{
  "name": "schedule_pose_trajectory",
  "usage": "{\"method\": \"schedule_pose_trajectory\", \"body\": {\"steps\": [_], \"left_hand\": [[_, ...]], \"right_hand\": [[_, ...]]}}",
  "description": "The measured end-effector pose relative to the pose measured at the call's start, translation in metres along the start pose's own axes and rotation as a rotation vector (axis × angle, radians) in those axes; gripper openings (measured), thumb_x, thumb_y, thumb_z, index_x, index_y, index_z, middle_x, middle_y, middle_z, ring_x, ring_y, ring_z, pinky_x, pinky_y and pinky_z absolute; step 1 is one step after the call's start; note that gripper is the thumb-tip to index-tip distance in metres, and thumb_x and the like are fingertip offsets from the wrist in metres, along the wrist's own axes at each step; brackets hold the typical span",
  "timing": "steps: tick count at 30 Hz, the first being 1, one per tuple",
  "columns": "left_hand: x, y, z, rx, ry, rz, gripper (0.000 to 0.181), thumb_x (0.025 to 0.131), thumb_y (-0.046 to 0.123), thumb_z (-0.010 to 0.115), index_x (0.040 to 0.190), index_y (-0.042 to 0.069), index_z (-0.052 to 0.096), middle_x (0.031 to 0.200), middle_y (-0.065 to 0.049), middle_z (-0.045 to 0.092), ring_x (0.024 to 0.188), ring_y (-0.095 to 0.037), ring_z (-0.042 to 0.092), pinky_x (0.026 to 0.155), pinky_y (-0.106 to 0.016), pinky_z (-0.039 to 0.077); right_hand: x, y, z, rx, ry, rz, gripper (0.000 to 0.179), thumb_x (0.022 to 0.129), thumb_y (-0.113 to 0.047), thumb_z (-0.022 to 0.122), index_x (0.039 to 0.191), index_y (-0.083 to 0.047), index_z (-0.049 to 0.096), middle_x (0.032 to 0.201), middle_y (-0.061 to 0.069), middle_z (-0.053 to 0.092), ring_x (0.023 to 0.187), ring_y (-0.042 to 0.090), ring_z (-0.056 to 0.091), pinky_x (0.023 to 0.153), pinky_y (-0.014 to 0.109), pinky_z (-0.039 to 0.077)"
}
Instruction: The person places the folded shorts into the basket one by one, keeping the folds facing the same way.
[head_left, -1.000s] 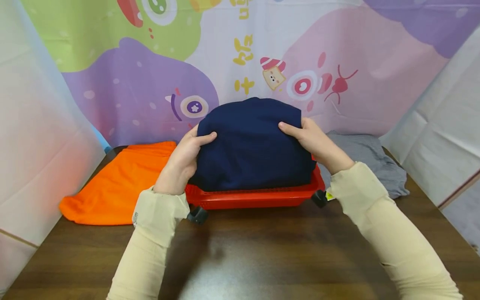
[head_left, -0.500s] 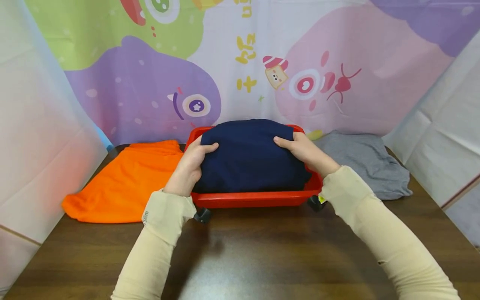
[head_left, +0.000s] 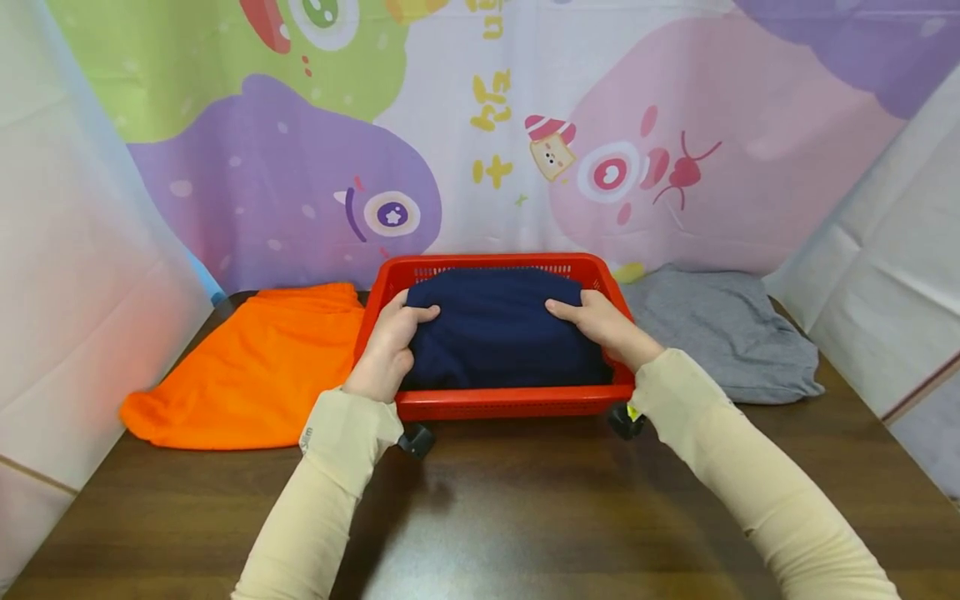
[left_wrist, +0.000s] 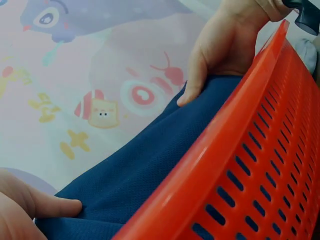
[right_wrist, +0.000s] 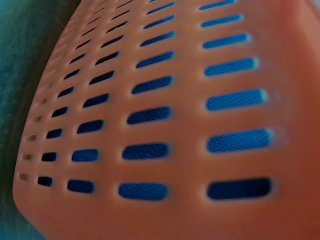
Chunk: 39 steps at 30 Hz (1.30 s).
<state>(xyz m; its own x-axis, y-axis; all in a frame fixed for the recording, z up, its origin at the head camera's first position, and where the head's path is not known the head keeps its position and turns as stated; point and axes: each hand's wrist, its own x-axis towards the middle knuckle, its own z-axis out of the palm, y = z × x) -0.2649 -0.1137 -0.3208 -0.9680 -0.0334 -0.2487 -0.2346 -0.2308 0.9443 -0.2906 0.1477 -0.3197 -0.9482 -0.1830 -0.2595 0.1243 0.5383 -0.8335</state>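
Note:
A folded navy cloth garment (head_left: 498,333) lies inside a red slotted plastic basket (head_left: 510,403) in the head view. My left hand (head_left: 386,346) grips its left edge, thumb on top and fingers hidden underneath. At the opposite edge my right hand (head_left: 603,325) pinches the cloth the same way. Both hands reach in over the basket rim. In the left wrist view the navy fabric (left_wrist: 145,155) stretches between the two thumbs, behind the basket's wall (left_wrist: 250,165). Only the basket's side (right_wrist: 185,115) fills the right wrist view, with blue fabric showing through the slots.
An orange folded garment (head_left: 255,375) lies on the brown table (head_left: 525,508) left of the basket. A grey folded garment (head_left: 723,337) lies to its right. Behind stands a printed curtain (head_left: 495,125), with white panels at both sides.
Both hands have lowered the navy garment into the basket. Its top edge has dropped, and the basket's back rim now shows above it. The orange and grey garments stay where they were.

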Motion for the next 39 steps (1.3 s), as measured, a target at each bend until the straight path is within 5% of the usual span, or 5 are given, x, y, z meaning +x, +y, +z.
{"method": "schedule_pose_trajectory", "body": {"steps": [10, 15, 17, 22, 39], "left_hand": [[0.009, 0.011, -0.011, 0.094, -0.15, -0.076, 0.047, 0.091, 0.002, 0.042, 0.136, 0.01, 0.036, 0.112, 0.0, 0.049, 0.082, -0.013, 0.053, 0.081, -0.025, 0.043], [0.011, 0.01, -0.015, 0.034, -0.21, -0.148, 0.051, 0.092, 0.002, 0.039, 0.14, 0.015, 0.03, 0.119, 0.0, 0.047, 0.082, -0.012, 0.054, 0.073, -0.022, 0.047], [0.012, 0.009, -0.015, 0.003, -0.23, -0.17, 0.054, 0.092, 0.002, 0.037, 0.142, 0.018, 0.026, 0.127, -0.002, 0.043, 0.085, -0.013, 0.054, 0.073, -0.023, 0.048], [0.013, 0.005, -0.018, 0.009, -0.226, -0.191, 0.058, 0.091, -0.001, 0.033, 0.144, 0.02, 0.022, 0.141, -0.005, 0.033, 0.088, -0.015, 0.051, 0.076, -0.024, 0.046], [0.014, 0.001, -0.015, 0.142, -0.204, -0.155, 0.068, 0.091, -0.003, 0.031, 0.147, 0.021, 0.002, 0.152, -0.003, 0.01, 0.132, -0.026, 0.025, 0.11, -0.037, 0.023]], "right_hand": [[0.011, 0.003, -0.002, 0.055, -0.067, -0.016, 0.058, 0.087, -0.013, 0.042, 0.135, 0.009, 0.018, 0.14, 0.022, 0.02, 0.121, 0.032, 0.028, 0.105, 0.042, 0.027], [0.013, 0.004, 0.002, -0.018, -0.075, -0.005, 0.036, 0.09, -0.01, 0.042, 0.119, 0.009, 0.031, 0.122, 0.024, 0.033, 0.115, 0.035, 0.036, 0.097, 0.041, 0.034], [0.012, 0.005, 0.002, -0.06, -0.088, 0.005, 0.047, 0.093, -0.011, 0.042, 0.131, 0.009, 0.024, 0.134, 0.025, 0.027, 0.126, 0.035, 0.027, 0.105, 0.043, 0.027], [0.011, 0.006, 0.005, -0.117, -0.138, 0.039, 0.07, 0.096, -0.018, 0.04, 0.143, 0.002, -0.009, 0.151, 0.016, -0.01, 0.139, 0.031, -0.006, 0.112, 0.047, 0.004], [0.017, 0.012, 0.006, -0.187, -0.079, -0.028, 0.068, 0.097, -0.021, 0.041, 0.145, -0.003, -0.003, 0.153, 0.013, 0.0, 0.14, 0.03, 0.003, 0.112, 0.047, 0.006]]}}
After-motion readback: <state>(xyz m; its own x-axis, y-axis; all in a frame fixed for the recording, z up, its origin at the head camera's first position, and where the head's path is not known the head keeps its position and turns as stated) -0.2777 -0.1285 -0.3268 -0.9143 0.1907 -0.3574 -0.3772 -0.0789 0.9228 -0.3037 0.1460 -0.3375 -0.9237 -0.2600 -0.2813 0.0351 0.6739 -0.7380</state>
